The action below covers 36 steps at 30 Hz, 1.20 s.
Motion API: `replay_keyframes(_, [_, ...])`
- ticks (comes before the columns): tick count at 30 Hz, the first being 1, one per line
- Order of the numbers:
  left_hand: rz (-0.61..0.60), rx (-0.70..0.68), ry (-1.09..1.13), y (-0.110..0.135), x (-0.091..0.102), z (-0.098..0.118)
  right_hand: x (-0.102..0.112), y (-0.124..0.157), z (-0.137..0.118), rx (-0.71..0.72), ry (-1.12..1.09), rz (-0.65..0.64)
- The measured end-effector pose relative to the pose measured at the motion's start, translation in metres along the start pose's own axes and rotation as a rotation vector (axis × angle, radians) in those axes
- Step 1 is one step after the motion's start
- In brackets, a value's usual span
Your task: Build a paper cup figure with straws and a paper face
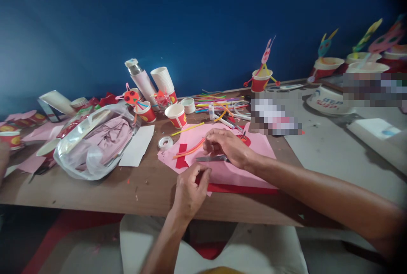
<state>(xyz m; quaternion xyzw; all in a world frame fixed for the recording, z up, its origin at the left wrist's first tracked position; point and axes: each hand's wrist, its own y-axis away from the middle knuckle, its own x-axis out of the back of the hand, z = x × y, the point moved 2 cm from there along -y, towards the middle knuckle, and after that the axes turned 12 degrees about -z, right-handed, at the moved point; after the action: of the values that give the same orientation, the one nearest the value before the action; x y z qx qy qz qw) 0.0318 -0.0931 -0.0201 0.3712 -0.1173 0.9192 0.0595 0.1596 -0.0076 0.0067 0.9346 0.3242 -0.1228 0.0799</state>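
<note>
My left hand (191, 189) is near the table's front edge, fingers curled and thumb close to them; a bit of red shows between, and I cannot make out what it is. Above it, my right hand (228, 144) has its fingers bent and pinched together, and whatever they hold is too small to tell. Orange pipe cleaners (190, 150) run up to its fingertips, across a red paper strip (182, 161). Under that hand, scissors (206, 159) lie on a pink sheet (254, 168), beside a red round cutout with drawn lashes (244, 139).
A tape roll (165, 143), paper cup (177, 116), glue bottle (211, 112) and colourful pipe cleaners (219, 102) lie beyond the sheet. Left are a plastic bag (95, 151) and white card (137, 146). Cup figures (262, 81) stand by the blue wall. Another person's hand (3, 155) shows far left.
</note>
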Motion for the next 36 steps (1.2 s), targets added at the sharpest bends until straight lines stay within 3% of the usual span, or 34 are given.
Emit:
replay_keyframes(9, [0.05, -0.082, 0.029, -0.006, -0.01, 0.005, 0.003, -0.002, 0.003, 0.1, 0.015, 0.024])
replay_keyframes(14, [0.004, 0.004, 0.173, -0.012, -0.019, 0.012, 0.001, -0.001, 0.005, 0.175, 0.027, 0.025])
replay_keyframes(21, [-0.118, 0.18, 0.548, -0.018, -0.023, 0.022, 0.002, -0.002, 0.003, 0.254, 0.142, 0.039])
replay_keyframes(27, [-0.181, 0.174, 0.572, -0.016, -0.029, 0.025, 0.008, -0.004, 0.003, 0.297, 0.278, 0.089])
replay_keyframes(29, [-0.179, 0.181, 0.589, -0.017, -0.024, 0.019, 0.009, -0.004, 0.002, 0.303, 0.311, 0.093])
replay_keyframes(34, [0.036, 0.22, 0.715, -0.026, 0.009, 0.005, 0.006, -0.001, 0.002, 0.245, 0.365, 0.025])
replay_keyframes(36, [0.056, 0.219, 0.788, -0.031, 0.018, 0.003, 0.003, 0.0, 0.003, 0.221, 0.389, -0.005])
